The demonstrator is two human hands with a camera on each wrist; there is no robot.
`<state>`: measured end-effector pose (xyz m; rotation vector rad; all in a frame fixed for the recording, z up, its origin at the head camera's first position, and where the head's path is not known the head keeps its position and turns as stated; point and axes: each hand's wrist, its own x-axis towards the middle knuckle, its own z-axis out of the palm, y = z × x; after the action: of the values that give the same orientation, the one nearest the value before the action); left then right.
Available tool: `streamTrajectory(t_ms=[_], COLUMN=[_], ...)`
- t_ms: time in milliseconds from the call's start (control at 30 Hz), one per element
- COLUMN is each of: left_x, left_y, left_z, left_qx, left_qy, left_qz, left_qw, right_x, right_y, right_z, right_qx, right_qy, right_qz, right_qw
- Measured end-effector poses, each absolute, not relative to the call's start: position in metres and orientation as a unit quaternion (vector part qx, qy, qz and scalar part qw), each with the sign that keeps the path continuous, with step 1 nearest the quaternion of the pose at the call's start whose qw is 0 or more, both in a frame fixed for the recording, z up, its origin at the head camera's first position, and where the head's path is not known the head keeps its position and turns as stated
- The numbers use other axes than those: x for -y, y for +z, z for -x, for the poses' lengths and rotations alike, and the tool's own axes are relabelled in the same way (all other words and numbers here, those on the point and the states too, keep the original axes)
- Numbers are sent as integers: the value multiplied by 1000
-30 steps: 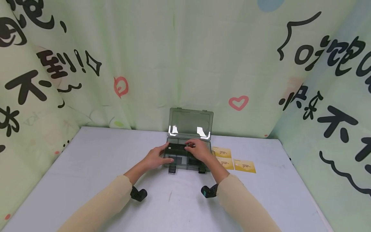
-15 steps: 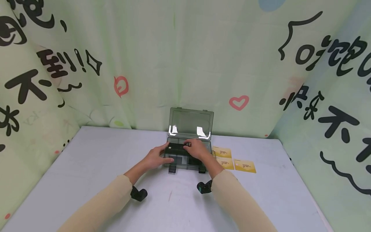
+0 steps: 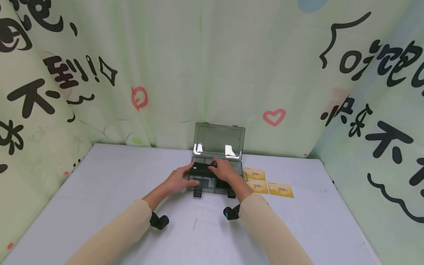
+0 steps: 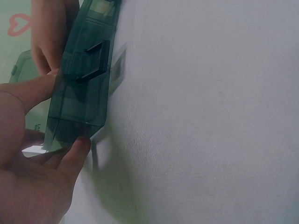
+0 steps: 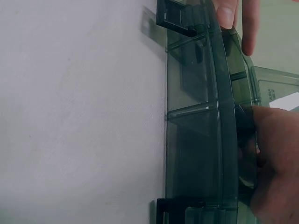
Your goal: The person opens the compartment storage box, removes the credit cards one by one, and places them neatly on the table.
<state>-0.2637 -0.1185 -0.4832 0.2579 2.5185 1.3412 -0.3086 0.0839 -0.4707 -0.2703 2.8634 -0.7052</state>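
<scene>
A smoky see-through compartment box [image 3: 215, 184] stands on the white table with its lid [image 3: 219, 140] upright. My left hand [image 3: 180, 180] grips the box's left end, thumb on the rim; the left wrist view shows the thumb and fingers clasping that corner of the box [image 4: 81, 93]. My right hand [image 3: 223, 171] reaches into the box from the right and pinches the end of a flat black card [image 3: 200, 168] lying over the back-left compartment. In the right wrist view the box wall [image 5: 196, 130] fills the middle and my curled right hand [image 5: 275, 163] is inside it.
Three yellow cards [image 3: 254, 173] [image 3: 259, 186] [image 3: 281, 190] lie on the table just right of the box. A patterned green curtain [image 3: 165, 73] closes off the back and both sides. Bare white tabletop [image 3: 109, 184] stretches left and in front.
My right forearm has slid slightly left and the right hand has crept a little further left over the box. The left hand and the box have stayed put.
</scene>
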Motion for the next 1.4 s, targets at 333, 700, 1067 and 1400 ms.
streamTrajectory(t_ms=[333, 700, 1067, 1400], left_x=[119, 119, 118, 117], left_y=[-482, -482, -481, -480], left_z=[263, 264, 264, 263], left_qx=[-871, -871, -872, -871], left_qy=[462, 463, 460, 462], left_qz=[-90, -93, -95, -83], left_qw=[141, 138, 139, 142], right_x=[-89, -92, -93, -97], right_y=[-472, -471, -471, -466], right_z=[306, 303, 301, 299], right_qx=[-938, -932, -925, -897], right_qy=[-332, -344, -370, -437], right_qz=[85, 103, 81, 67], right_qw=[52, 47, 34, 18])
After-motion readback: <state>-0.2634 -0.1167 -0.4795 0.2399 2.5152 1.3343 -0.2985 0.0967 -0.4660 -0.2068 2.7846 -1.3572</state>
